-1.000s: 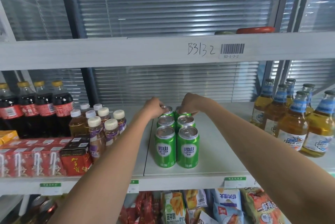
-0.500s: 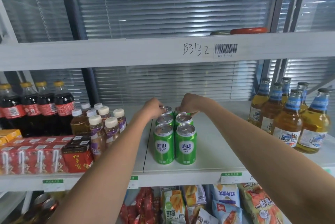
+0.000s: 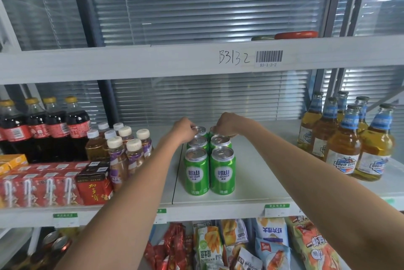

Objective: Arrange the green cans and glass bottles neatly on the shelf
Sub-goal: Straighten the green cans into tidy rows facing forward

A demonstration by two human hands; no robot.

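Several green cans (image 3: 209,171) stand in two tight rows on the white shelf (image 3: 258,182), running front to back. My left hand (image 3: 184,130) is closed on the top of the rear left can (image 3: 200,131). My right hand (image 3: 225,124) grips the rear right can (image 3: 212,132), which is mostly hidden under the fingers. Several glass bottles (image 3: 344,138) with amber liquid and blue neck labels stand grouped at the shelf's right end, apart from both hands.
Cola bottles (image 3: 43,130), small white-capped tea bottles (image 3: 122,149) and red drink cartons (image 3: 50,184) fill the shelf's left side. A shelf beam (image 3: 196,60) runs overhead. Snack bags (image 3: 251,245) lie on the shelf below.
Both hands stay on the rear cans. The view has shifted slightly, so the shelf contents sit a little higher and more to the left in the frame.
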